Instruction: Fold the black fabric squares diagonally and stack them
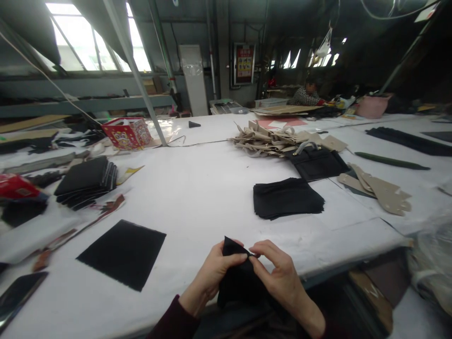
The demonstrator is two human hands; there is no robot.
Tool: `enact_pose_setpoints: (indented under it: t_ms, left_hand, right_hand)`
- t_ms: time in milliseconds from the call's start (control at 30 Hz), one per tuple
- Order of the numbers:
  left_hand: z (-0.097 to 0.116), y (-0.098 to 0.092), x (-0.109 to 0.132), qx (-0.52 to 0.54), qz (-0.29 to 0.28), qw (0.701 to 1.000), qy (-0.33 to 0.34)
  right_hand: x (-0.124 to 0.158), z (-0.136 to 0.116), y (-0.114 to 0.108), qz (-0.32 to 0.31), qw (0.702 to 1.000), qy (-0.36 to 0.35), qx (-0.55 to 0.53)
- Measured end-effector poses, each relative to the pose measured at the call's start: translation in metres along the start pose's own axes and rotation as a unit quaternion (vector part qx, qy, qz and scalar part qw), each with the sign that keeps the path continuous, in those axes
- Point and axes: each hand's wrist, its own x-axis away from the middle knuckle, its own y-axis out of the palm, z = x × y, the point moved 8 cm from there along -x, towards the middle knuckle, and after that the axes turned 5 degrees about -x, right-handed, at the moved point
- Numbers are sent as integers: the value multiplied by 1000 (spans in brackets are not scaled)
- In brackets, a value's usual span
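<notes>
A piece of black fabric point(240, 282) hangs at the table's front edge, between my two hands. My left hand point(215, 266) grips it from the left, thumb on top near its upper edge and fingers behind. Close beside that thumb, my right hand point(278, 270) pinches the same edge between thumb and fingertips. The fabric's pointed corner stands up above my left thumb. A flat black square point(123, 254) lies on the white table to the left, and a stack of black pieces point(287, 197) lies beyond my right hand.
Beige pieces point(268, 140) are heaped behind a black bag-like piece point(318, 162). Folded black fabric point(86, 179) and a red box point(127, 133) are on the left. A slanting pole point(137, 75) meets the white table point(190, 188). A person point(307, 95) sits far back right.
</notes>
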Motion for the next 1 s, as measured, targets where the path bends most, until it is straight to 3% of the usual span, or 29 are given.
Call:
enact_pose_setpoints:
  t_ms: [167, 467, 833, 933, 1000]
  left_hand:
    - [3, -1, 1, -28, 4, 999, 28]
    - [11, -2, 1, -137, 28, 986, 86]
    - [13, 0, -1, -209, 43, 971, 109]
    - [11, 0, -1, -193, 43, 976, 89]
    - [9, -1, 0, -171, 41, 982, 73]
  right_hand:
    - [-2, -6, 3, -9, 996, -46, 80]
    - [-5, 2, 8, -64, 996, 47, 45]
    - [0, -5, 16, -65, 969, -90, 219]
    - [1, -5, 18, -53, 968, -92, 228]
    - [0, 0, 15, -34, 978, -52, 201]
